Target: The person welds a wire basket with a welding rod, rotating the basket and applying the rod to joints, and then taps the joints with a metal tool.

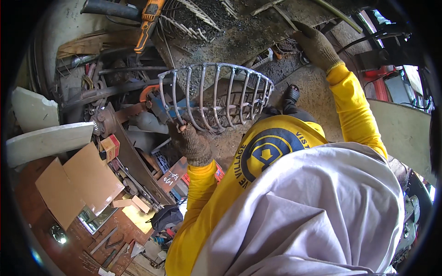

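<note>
A curved grey metal rack of bent bars stands in the middle, beside the worktable. My left hand, in a brown knit glove, is closed at the rack's lower left end, with bare fingertips showing through the glove. The bars partly hide its grip. My right hand, also gloved, reaches out to the far right side of the worktable. Its fingers are closed at the end of a thin flat strip that lies over the table edge. An orange and black power tool is at the table's far left.
Several pale rods lie on the dark, gritty worktable. A vise with an orange part is left of the rack. Cut cardboard and hand tools cover a brown surface at lower left. A long pole crosses the far right.
</note>
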